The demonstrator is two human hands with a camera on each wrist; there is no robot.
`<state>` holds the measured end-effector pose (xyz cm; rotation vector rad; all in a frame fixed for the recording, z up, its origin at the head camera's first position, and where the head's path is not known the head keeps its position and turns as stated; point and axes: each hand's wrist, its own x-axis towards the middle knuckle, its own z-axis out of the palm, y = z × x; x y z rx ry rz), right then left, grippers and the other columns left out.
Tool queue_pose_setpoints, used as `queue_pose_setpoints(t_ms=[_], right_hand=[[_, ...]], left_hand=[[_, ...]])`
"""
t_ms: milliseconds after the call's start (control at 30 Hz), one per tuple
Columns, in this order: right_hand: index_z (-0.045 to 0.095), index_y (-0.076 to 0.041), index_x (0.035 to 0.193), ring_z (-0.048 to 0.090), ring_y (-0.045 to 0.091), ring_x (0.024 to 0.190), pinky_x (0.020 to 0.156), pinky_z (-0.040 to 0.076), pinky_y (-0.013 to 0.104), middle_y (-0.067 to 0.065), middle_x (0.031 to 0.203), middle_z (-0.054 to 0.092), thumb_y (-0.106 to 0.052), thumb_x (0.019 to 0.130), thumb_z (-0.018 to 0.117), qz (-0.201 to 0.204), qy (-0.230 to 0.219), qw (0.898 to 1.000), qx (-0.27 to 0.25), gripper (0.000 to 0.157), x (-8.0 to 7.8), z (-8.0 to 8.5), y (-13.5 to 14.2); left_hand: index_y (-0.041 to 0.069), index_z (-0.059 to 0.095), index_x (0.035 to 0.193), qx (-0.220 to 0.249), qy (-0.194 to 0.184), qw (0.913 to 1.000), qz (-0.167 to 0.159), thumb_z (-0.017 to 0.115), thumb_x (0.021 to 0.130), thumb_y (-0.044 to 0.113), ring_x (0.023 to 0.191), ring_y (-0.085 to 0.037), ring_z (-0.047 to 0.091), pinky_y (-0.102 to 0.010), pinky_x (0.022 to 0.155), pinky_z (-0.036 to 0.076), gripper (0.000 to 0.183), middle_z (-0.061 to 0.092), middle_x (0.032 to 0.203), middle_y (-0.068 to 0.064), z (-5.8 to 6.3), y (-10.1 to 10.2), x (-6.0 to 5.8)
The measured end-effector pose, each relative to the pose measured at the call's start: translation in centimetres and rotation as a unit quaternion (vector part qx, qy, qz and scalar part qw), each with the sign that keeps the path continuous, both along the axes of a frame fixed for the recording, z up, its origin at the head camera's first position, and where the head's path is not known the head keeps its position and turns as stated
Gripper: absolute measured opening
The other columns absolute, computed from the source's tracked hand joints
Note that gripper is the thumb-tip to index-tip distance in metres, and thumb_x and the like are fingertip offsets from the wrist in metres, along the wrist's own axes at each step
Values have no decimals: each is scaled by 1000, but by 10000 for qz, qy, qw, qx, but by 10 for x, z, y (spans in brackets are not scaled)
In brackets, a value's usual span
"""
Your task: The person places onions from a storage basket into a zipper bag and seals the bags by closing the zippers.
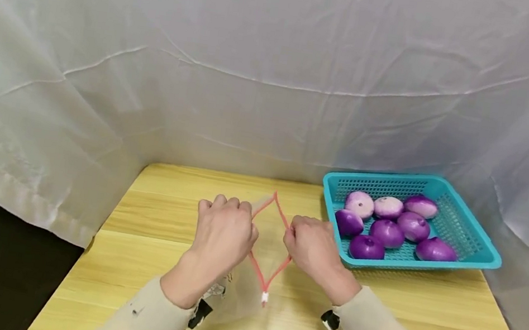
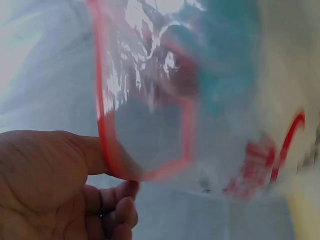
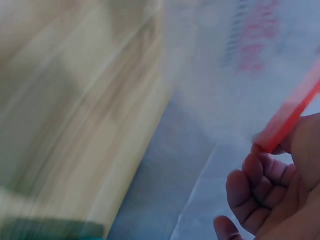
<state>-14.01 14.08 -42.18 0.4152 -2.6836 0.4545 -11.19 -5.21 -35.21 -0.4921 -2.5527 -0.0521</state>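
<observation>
A clear plastic zip bag (image 1: pixel 246 292) with a red zip edge (image 1: pixel 257 270) hangs between my two hands over the table. Its mouth is spread into a diamond, and a small white slider (image 1: pixel 265 297) sits at the near corner. My left hand (image 1: pixel 224 233) pinches the left side of the red edge; in the left wrist view, thumb and finger grip that rim (image 2: pixel 106 150). The right hand (image 1: pixel 315 248) pinches the opposite side, as the right wrist view also shows at the red strip (image 3: pixel 287 122). Red print (image 2: pixel 252 170) marks the bag.
A turquoise plastic basket (image 1: pixel 479 246) stands at the right back of the wooden table (image 1: pixel 139 260), close beyond my right hand. Several purple onions (image 1: pixel 388 234) lie in it. Pale cloth (image 1: pixel 257 74) hangs behind and at both sides.
</observation>
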Motion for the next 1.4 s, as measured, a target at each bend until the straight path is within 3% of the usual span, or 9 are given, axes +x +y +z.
queue_pose_setpoints(t_ms=[167, 267, 400, 533, 767, 867, 1033, 1267, 1400], right_hand=[[49, -19, 60, 49, 15, 52, 59, 34, 36, -8, 54, 43, -16, 84, 60, 110, -236, 9996, 92, 27, 6, -3, -5], [48, -19, 60, 46, 15, 52, 59, 31, 34, -7, 54, 43, -15, 85, 59, 62, -357, 9993, 100, 27, 6, -4, -5], [46, -18, 60, 42, 14, 50, 57, 29, 33, -6, 54, 41, -14, 84, 59, 115, -439, 9989, 108, 27, 6, -5, -4], [43, -18, 60, 40, 14, 50, 57, 29, 33, -5, 54, 39, -14, 83, 58, 150, -518, 9985, 129, 28, 7, -5, -2], [44, -17, 60, 44, 14, 52, 61, 35, 36, -5, 55, 42, -14, 80, 59, 39, -910, 9954, 306, 25, 7, -6, 5], [44, -16, 60, 42, 14, 51, 62, 36, 37, -4, 55, 41, -13, 79, 59, -56, -961, 9945, 421, 25, 6, -9, 10], [43, -16, 60, 41, 15, 51, 58, 34, 35, -4, 54, 39, -12, 79, 60, 100, -477, 9966, 661, 26, 6, -14, 14], [41, -16, 63, 48, 20, 58, 59, 32, 35, -4, 56, 36, -11, 76, 60, 155, 306, 9947, 967, 24, 9, -23, 20], [43, -15, 65, 49, 23, 61, 60, 30, 35, -3, 58, 38, -13, 78, 59, 117, 414, 9931, 1093, 21, 9, -24, 23]], left_hand=[[13, 59, 68, -846, -681, 9938, -234, 69, 79, 24, 66, -21, 42, -37, 63, 32, 18, 49, 66, 1, -18, -1, -12], [13, 60, 73, -1059, -756, 9895, -623, 68, 80, 26, 70, -20, 44, -36, 66, 36, 18, 50, 70, 1, -25, 2, -15], [13, 55, 76, -858, -683, 9873, -1146, 62, 81, 29, 73, -20, 41, -30, 64, 33, 18, 43, 73, 2, -32, 8, -11], [14, 51, 74, -455, -286, 9864, -1553, 54, 82, 27, 71, -20, 38, -28, 63, 27, 16, 39, 71, 2, -38, 14, -8], [14, 51, 69, -149, 33, 9948, -1004, 58, 79, 25, 67, -19, 35, -31, 63, 28, 17, 39, 67, 3, -46, 11, -15], [14, 50, 68, -111, -23, 9946, -1036, 58, 80, 24, 68, -21, 40, -34, 66, 33, 18, 42, 68, 2, -50, 7, -20], [14, 50, 70, -23, -48, 9915, -1302, 57, 83, 23, 71, -21, 42, -35, 71, 36, 17, 44, 70, 1, -59, 3, -28], [15, 43, 66, 222, 404, 9921, -1163, 54, 82, 19, 66, -17, 30, -32, 65, 33, 20, 27, 68, 5, -68, 2, -32], [16, 40, 66, 339, 284, 9917, -1208, 53, 82, 19, 66, -16, 27, -32, 65, 32, 21, 27, 67, 6, -68, 3, -30]])
